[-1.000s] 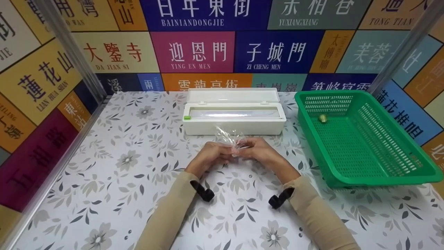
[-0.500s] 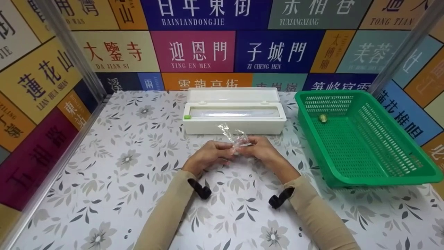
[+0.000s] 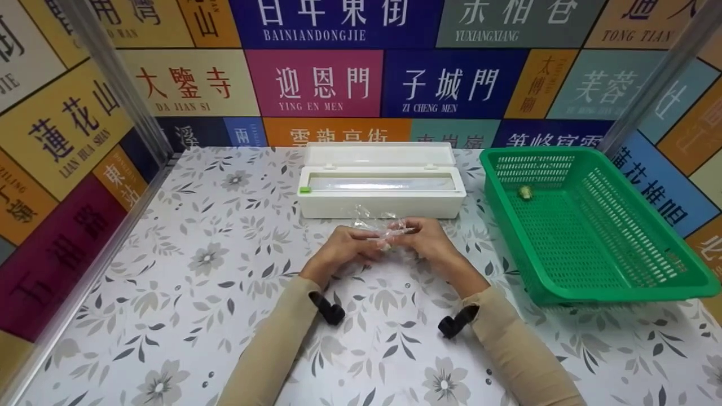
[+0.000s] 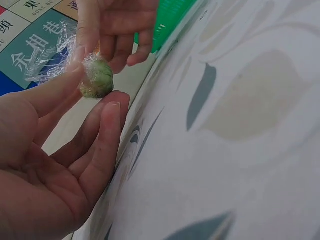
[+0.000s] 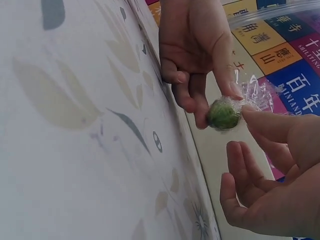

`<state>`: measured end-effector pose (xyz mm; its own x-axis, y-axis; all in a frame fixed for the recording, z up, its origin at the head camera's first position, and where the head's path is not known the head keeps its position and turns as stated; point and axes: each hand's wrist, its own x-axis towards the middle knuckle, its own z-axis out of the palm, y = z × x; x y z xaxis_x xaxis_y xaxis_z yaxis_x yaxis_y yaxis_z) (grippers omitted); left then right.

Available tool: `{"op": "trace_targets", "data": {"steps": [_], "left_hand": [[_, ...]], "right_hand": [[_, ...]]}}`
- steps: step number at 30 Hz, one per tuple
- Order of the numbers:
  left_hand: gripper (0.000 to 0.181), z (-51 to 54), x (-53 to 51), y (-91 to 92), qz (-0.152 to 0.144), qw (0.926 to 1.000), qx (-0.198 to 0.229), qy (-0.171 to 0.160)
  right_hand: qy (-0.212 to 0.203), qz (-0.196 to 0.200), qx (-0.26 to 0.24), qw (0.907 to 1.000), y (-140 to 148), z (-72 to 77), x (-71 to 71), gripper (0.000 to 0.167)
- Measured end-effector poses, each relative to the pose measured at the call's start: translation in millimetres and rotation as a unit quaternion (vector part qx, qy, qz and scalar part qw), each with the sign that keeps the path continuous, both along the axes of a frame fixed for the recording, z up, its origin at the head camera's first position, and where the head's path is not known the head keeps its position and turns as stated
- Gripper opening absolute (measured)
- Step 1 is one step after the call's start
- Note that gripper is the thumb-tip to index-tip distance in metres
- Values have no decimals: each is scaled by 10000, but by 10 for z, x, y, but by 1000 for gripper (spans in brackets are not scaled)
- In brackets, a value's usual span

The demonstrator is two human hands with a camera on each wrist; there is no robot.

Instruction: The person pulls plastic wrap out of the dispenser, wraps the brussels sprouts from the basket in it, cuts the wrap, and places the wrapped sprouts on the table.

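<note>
In front of the white box: left hand, narrow grip, holds a small green sprout; film around it; right hand pinches film. Wrapping looks part done: sprout covered, loose ends left. Right of box: green basket, one green lump inside. Versus half a second ago: loose film stands lower; box, basket unmoved.

My sleeved forearms slant inward and forward, bringing my left hand and right hand together ahead of me. Both are pinching, thumb tips close together, while the right's lower fingers curl loosely, well apart from its thumb.
</note>
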<state>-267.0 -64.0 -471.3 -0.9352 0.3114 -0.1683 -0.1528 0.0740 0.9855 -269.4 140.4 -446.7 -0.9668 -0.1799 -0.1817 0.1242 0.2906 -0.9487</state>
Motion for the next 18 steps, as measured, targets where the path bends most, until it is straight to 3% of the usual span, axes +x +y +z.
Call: {"op": "trace_targets", "data": {"steps": [8,12,18], "left_hand": [[30,-13,-7,-11,144,9991,-391,24],[27,-9,-14,-14,300,9961,-762,342],[32,9,-20,16,567,9931,-588,842]], "right_hand": [[375,231,232,9988,13,22,11,28],[453,363,401,9975,10,22,11,26],[458,490,531,9963,34,42,6,26]]}}
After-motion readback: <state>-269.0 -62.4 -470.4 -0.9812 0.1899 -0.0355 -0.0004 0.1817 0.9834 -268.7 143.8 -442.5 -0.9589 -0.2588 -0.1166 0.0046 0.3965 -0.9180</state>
